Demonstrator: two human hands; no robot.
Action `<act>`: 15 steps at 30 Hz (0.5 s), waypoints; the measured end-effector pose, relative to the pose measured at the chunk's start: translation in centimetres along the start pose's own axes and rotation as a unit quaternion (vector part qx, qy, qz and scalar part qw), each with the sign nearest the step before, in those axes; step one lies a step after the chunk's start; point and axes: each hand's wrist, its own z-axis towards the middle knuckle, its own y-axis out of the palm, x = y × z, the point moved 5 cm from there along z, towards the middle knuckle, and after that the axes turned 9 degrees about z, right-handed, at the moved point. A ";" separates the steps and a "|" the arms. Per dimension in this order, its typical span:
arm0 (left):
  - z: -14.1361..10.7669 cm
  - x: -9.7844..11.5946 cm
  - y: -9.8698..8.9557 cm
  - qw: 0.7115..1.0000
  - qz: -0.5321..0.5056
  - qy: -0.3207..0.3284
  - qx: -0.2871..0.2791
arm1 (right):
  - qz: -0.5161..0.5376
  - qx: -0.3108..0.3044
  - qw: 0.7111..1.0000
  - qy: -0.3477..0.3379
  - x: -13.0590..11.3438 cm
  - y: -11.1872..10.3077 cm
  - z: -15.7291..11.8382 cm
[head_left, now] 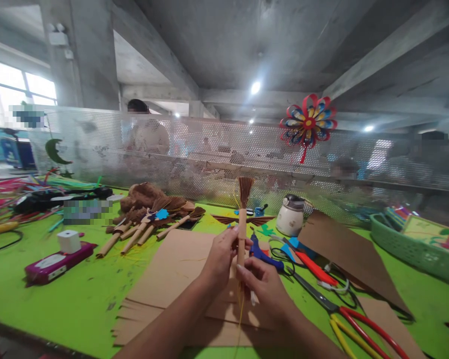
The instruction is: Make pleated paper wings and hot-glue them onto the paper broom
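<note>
Upright between my hands is a small paper broom (241, 224) with a rolled kraft-paper handle and a dark brown pleated head on top. My left hand (220, 257) is closed around the middle of the handle. Lower down, my right hand (262, 280) pinches the handle near its bottom end. A loose yellow thread (241, 315) hangs below the handle. Beneath my hands lies a stack of brown paper sheets (164, 279). To the right of my fingers rests a blue glue gun (264, 257).
Similar rolled-paper brooms (138, 234) lie in a pile at the left. A purple power strip (58, 264) carries a white plug (69, 241). At right are scissors (322, 296), a red-handled cutter (316, 268), a lidded jar (290, 217) and a green basket (415, 254). A perforated screen (209, 149) stands behind.
</note>
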 end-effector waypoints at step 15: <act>0.0 0.1 0.1 1.000 0.004 0.006 0.010 | -0.013 -0.008 1.000 0.013 0.6 0.0 0.1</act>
